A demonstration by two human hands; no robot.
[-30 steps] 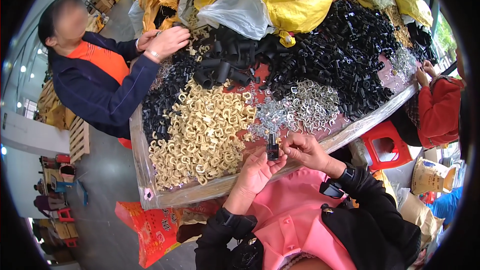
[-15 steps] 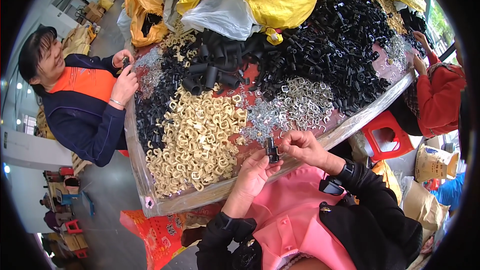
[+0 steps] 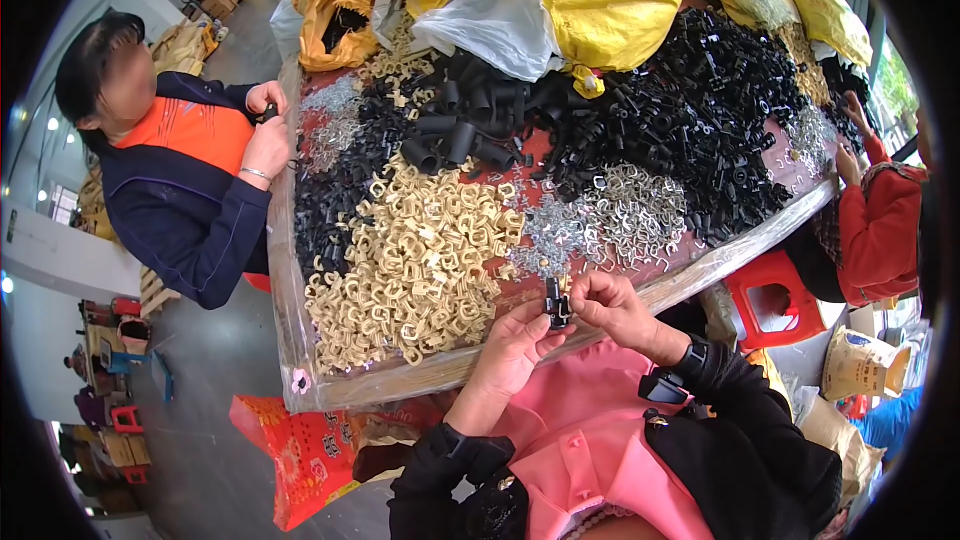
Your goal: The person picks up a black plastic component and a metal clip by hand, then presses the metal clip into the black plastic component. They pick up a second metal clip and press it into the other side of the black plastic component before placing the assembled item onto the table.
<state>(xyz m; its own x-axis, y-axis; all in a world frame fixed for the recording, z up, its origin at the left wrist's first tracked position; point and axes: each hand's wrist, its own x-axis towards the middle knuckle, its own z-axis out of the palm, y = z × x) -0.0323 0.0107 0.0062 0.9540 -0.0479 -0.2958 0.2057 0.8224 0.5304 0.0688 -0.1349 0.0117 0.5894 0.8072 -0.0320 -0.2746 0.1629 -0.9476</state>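
Note:
Over the table's near edge, my left hand grips a small black plastic fitting between thumb and fingers, its narrow end pointing up. My right hand is closed in a pinch against the fitting's right side. Whatever its fingertips hold, if anything, is too small to make out. Just beyond my hands lie a heap of small grey metal screws and a heap of silvery U-shaped metal clips. To their left spreads a large pile of beige U-shaped pieces.
Black tube pieces and a big mound of black fittings cover the far side, below yellow sacks. A wooden rim edges the table. One co-worker handles a dark part at left; another, red-sleeved, works at right.
My right fingertips have come in against the fitting from slightly apart. The whole view has shifted a little, and my left hand keeps its hold.

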